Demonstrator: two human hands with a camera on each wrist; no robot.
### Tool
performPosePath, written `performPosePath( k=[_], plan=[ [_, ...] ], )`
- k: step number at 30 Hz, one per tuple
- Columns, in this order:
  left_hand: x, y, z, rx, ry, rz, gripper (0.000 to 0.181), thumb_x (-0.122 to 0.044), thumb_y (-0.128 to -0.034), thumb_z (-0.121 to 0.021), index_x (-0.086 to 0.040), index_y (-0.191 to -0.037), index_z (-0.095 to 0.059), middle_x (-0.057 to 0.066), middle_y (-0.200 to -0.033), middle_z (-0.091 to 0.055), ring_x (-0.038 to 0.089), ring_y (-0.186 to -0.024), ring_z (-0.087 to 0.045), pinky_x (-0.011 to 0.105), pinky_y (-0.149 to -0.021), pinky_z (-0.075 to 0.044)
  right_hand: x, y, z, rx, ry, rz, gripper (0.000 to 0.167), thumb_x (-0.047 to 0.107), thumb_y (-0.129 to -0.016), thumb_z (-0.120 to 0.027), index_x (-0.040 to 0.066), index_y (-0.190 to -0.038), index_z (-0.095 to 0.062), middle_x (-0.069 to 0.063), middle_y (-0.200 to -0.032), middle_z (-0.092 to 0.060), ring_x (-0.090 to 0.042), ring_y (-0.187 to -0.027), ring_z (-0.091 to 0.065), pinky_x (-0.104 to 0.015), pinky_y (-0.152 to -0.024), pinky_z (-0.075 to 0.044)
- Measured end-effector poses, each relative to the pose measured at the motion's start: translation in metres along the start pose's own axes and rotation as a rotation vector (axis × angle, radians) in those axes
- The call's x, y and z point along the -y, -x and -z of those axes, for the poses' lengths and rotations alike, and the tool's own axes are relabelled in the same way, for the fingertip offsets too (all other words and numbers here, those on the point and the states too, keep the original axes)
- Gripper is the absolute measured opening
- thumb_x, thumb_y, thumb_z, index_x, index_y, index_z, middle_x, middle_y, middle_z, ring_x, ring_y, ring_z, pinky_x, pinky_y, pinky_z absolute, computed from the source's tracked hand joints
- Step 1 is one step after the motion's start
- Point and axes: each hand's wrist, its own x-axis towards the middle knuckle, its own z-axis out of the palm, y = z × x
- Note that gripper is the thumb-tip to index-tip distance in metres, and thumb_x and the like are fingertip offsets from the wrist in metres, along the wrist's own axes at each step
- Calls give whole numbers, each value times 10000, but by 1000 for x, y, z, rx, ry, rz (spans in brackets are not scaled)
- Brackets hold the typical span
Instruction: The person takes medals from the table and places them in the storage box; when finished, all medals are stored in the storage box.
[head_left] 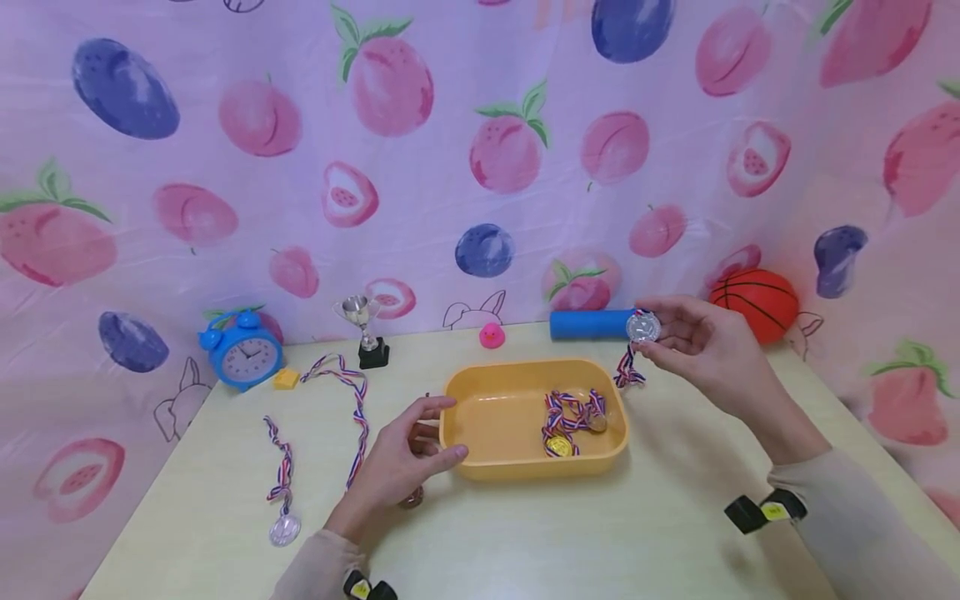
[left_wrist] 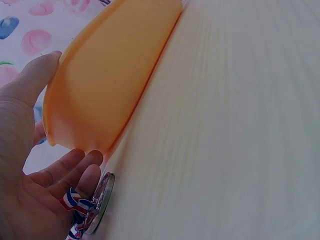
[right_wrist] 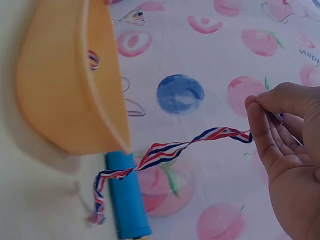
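My right hand [head_left: 708, 354] pinches a silver medal [head_left: 643, 327] between thumb and fingertips, right of and above the orange-yellow tray [head_left: 517, 471]. From it hangs a red, white and blue ribbon [head_left: 628, 369], stretching down to the left in the right wrist view [right_wrist: 162, 154]. Thumb and fingers of my left hand [head_left: 401, 454] hold the tray's left end. Below that hand is a bronze-coloured medal [head_left: 412, 498], whose disc [left_wrist: 100, 202] and ribbon show beside the fingers in the left wrist view. Inside the tray, at its right, lie a gold medal [head_left: 558, 447], a bronze-coloured medal [head_left: 597, 422] and tangled ribbons.
Another silver medal [head_left: 285, 530] lies at the left with its ribbon. Along the back stand a blue alarm clock [head_left: 246, 354], a yellow block [head_left: 286, 380], a silver trophy [head_left: 367, 333], a pink duck [head_left: 492, 336], a blue cylinder [head_left: 588, 325] and an orange basketball [head_left: 753, 304].
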Motion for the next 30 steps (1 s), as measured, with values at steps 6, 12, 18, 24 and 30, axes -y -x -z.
performPosePath(
  k=[6, 12, 18, 24, 30],
  plan=[
    [1, 1, 1, 3, 5, -10, 714, -321, -935, -939, -276, -1564, -605, 75, -1465, -659, 260, -1121, -720, 358, -963, -614, 21, -17, -3, -11, 41, 59, 563, 87, -987, -863, 136, -1516, -674, -68, -1236, -778, -99, -957, -770, -186, -827, -632],
    [1, 1, 1, -6, -1, 0, 715, -324, -929, -944, -290, -1560, -608, 69, -1474, -659, 263, -1131, -719, 378, -976, -612, 42, -31, -13, -14, -28, 92, 536, 80, -995, -852, 143, -1502, -690, -61, -1288, -781, -144, -986, -770, -195, -873, -630],
    [1, 1, 0, -5, -8, 0, 720, -323, -928, -944, -285, -1563, -606, 67, -1478, -660, 257, -1137, -722, 359, -973, -611, 56, -39, -19, -8, -65, 116, 519, 54, -994, -844, 132, -1486, -700, -73, -1296, -771, -169, -997, -765, -205, -910, -627],
    [0, 0, 0, -2, -14, -8, 715, -320, -934, -940, -279, -1565, -605, 68, -1477, -662, 255, -1138, -726, 346, -970, -612, 65, -47, -23, -1, -78, 166, 506, 34, -990, -841, 105, -1471, -702, -67, -1247, -774, -176, -974, -766, -218, -896, -635],
    [-1, 0, 0, -4, -13, 1, 717, -336, -929, -943, -280, -1561, -609, 61, -1473, -662, 254, -1137, -720, 346, -976, -608, 71, -54, -26, 10, -130, 195, 519, -10, -980, -834, 60, -1473, -688, -85, -1250, -768, -189, -981, -776, -240, -922, -636]
  ],
)
